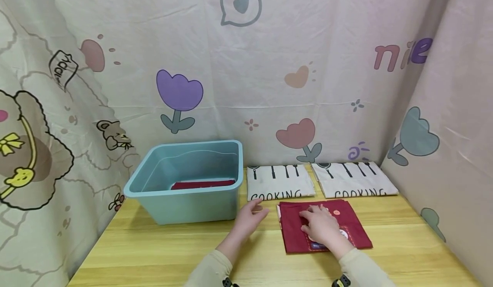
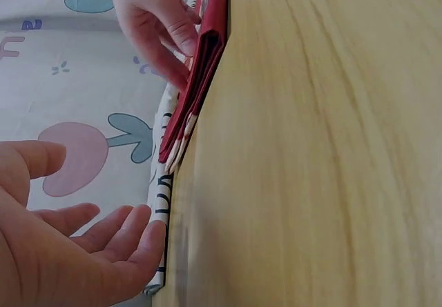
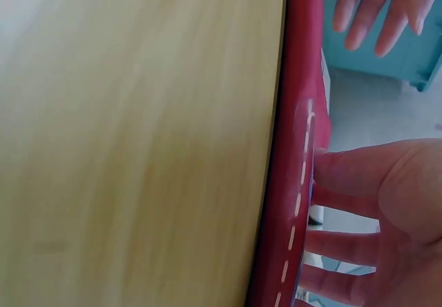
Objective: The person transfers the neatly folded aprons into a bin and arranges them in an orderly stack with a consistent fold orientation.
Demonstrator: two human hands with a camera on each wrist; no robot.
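Note:
A folded dark red cloth with a stitched patch lies on the table, right of centre in the head view. My right hand rests on top of it, fingers spread and slightly bent; in the right wrist view the fingertips of the right hand touch the cloth. My left hand hovers over the wood between the cloth and the blue bin, fingers apart and holding nothing. The left wrist view shows the left hand palm up with loose fingers, near the layered edge of the cloth.
A light blue bin stands at the left with a dark red cloth inside. Two folded white cloths printed "COOKING" lie side by side along the back of the wooden table. A patterned curtain hangs behind.

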